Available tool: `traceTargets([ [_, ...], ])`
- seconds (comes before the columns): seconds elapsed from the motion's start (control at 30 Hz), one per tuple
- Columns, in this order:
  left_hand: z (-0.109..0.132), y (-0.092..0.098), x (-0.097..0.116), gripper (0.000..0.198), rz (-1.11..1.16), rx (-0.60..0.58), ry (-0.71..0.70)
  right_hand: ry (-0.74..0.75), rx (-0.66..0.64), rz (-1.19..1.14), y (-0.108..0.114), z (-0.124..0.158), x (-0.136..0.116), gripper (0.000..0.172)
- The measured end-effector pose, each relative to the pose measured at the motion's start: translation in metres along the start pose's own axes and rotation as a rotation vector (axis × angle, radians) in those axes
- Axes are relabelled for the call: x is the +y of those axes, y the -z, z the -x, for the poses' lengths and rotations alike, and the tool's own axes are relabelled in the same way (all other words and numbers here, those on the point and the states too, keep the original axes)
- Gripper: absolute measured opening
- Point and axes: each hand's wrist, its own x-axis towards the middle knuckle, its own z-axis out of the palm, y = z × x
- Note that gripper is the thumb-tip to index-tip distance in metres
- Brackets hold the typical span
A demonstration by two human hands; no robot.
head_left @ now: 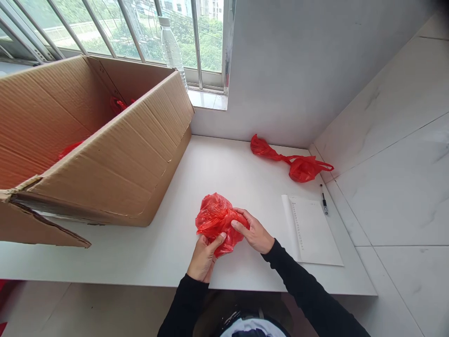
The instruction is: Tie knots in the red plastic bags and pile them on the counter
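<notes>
Fingers of left hand, right hand clamped on red bag, bunched, axis unclear

We counted 3 red bags on the table, 1 cardboard box w/ more red inside, 1 bottle, 1 paper sheet, 1 pen.

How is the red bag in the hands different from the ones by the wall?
The held bag is scrunched into a ball between the left hand and right hand; the far bags lie untouched. The held bag is one clump; the far bags stretch long. All are red plastic.
</notes>
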Motion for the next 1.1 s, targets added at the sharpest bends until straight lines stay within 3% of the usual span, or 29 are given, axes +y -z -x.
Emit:
traceTargets([
  [0.17, 0.001, 0.014, 0.0, 0.057, -0.307, 0.056, -0.086, 0.0, 0.091, 0.049, 0.002, 0.002, 0.005, 0.047],
  [0.3, 0.004, 0.024, 0.013, 0.083, -0.658, 0.397, -0.312, 0.027, 0.088, 0.071, 0.003, 0.001, 0.006, 0.043],
  [0.33, 0.003, 0.026, 0.016, 0.08, -0.71, 0.416, -0.344, 0.037, 0.087, 0.092, 0.003, 0.001, 0.006, 0.042],
  [0.4, 0.001, 0.027, 0.022, 0.054, -0.743, 0.334, -0.394, 0.064, 0.102, 0.16, 0.004, 0.001, 0.005, 0.041],
  [0.5, -0.003, 0.026, 0.028, 0.022, -0.688, 0.207, -0.427, 0.076, 0.209, 0.361, 0.006, 0.003, 0.003, 0.043],
  [0.63, -0.004, 0.02, 0.035, 0.016, -0.538, 0.143, -0.393, 0.047, 0.312, 0.533, 0.008, 0.006, 0.0, 0.045],
  [0.73, -0.003, 0.019, 0.046, 0.022, -0.396, 0.133, -0.353, 0.086, 0.286, 0.477, 0.007, 0.011, -0.005, 0.04],
  [0.93, -0.003, 0.04, 0.07, 0.018, 0.035, 0.316, -0.308, 0.109, 0.322, 0.466, 0.018, 0.024, -0.008, 0.032],
  [1.03, -0.002, 0.046, 0.071, 0.022, 0.067, 0.308, -0.301, 0.085, 0.251, 0.489, 0.022, 0.028, -0.005, 0.034],
  [1.1, 0.002, 0.046, 0.068, 0.02, 0.103, 0.236, -0.287, 0.065, 0.157, 0.519, 0.021, 0.029, -0.004, 0.036],
])
